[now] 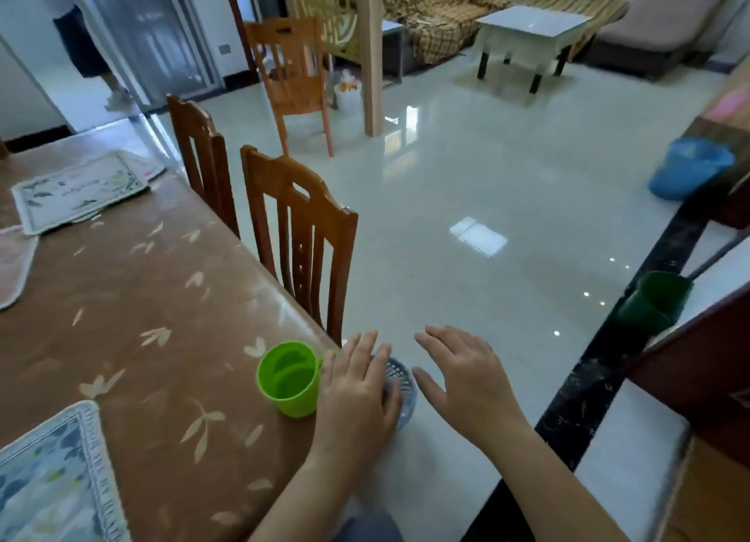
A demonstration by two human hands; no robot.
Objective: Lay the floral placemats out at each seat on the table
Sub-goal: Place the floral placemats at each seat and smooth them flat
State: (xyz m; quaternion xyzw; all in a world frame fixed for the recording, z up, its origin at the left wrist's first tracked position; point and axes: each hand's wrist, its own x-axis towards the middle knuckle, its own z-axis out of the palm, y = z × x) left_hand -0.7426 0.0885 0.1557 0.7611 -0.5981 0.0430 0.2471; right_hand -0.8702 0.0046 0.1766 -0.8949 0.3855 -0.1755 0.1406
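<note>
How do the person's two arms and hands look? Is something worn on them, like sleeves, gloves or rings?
Both forearms are bare as far as the picture shows; no sleeves are in view. The left hand and the right hand have no gloves, and no ring, watch or bracelet is visible.

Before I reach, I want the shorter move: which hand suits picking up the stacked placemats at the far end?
Left. The left hand is over the table's edge, nearer the stack; the right hand hangs over the floor.
</note>
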